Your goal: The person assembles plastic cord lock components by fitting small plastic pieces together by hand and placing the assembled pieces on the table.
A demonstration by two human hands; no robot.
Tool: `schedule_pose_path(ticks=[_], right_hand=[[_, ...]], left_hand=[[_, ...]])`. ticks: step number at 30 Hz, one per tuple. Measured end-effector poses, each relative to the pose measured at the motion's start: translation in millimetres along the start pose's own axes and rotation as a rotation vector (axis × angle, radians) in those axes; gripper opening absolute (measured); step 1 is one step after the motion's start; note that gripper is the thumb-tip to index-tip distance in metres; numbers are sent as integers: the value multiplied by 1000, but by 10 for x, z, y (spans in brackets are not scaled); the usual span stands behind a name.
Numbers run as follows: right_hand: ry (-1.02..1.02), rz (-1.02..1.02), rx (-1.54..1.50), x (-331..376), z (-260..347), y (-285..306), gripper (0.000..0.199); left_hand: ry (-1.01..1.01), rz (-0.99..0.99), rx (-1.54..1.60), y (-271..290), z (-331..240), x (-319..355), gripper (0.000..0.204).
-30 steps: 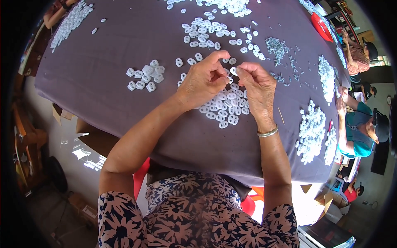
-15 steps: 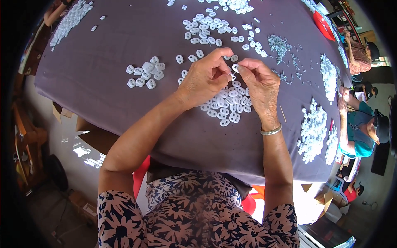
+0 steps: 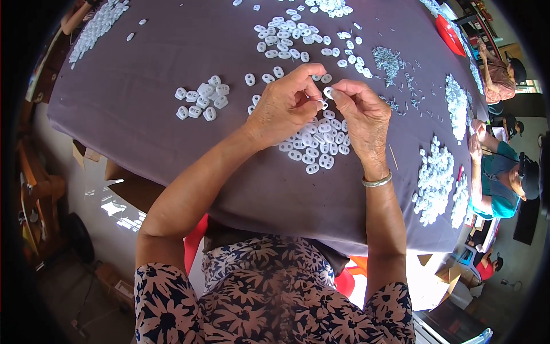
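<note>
Two bare hands pinch small white plastic pieces above a dark cloth-covered table

The person's left hand (image 3: pixel 282 107) has its thumb and a finger closed on a small white ring-like piece (image 3: pixel 322 105), its index finger arched above. The right hand (image 3: pixel 366 119), a bracelet (image 3: pixel 377 181) at its wrist, pinches a rounded white piece (image 3: pixel 328 92) just beside it; whether the pieces touch is too small to tell. Taking the fingertips as the dial's centre, a pile of white two-hole oval pieces (image 3: pixel 311 153) lies at six o'clock on the tablecloth (image 3: pixel 275 200). A small cluster of chunkier white blocks (image 3: pixel 204 90) sits at nine, more ovals (image 3: pixel 284 43) toward eleven. Tiny metallic pins (image 3: pixel 388 63) scatter at two, a red dish (image 3: pixel 449 35) farther out. At four are a white heap (image 3: pixel 433 186) and, beyond, a teal-shirted co-worker (image 3: pixel 499 172).
</note>
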State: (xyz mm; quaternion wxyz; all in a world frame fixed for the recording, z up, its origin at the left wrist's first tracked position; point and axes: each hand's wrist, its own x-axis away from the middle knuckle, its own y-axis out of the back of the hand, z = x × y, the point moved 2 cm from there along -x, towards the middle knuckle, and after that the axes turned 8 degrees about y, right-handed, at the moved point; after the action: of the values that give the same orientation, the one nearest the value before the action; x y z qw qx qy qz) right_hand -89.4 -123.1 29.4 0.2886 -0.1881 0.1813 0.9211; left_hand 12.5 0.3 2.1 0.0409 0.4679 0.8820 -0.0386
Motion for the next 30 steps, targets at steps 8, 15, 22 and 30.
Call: schedule_pose_path(ticks=[8, 15, 22, 30], right_hand=[[-11, -5, -20, -4, -12, 9, 9], [3, 19, -21, 25, -40, -28, 8], [-57, 85, -116, 51, -82, -42, 12], [44, 218, 27, 53, -46, -31, 27]], left_hand=[[-6, -4, 2, -3, -9, -1, 42], [10, 3, 32, 6, 5, 2, 42], [96, 24, 43, 35, -84, 7, 43], [216, 21, 128, 64, -127, 10, 50]])
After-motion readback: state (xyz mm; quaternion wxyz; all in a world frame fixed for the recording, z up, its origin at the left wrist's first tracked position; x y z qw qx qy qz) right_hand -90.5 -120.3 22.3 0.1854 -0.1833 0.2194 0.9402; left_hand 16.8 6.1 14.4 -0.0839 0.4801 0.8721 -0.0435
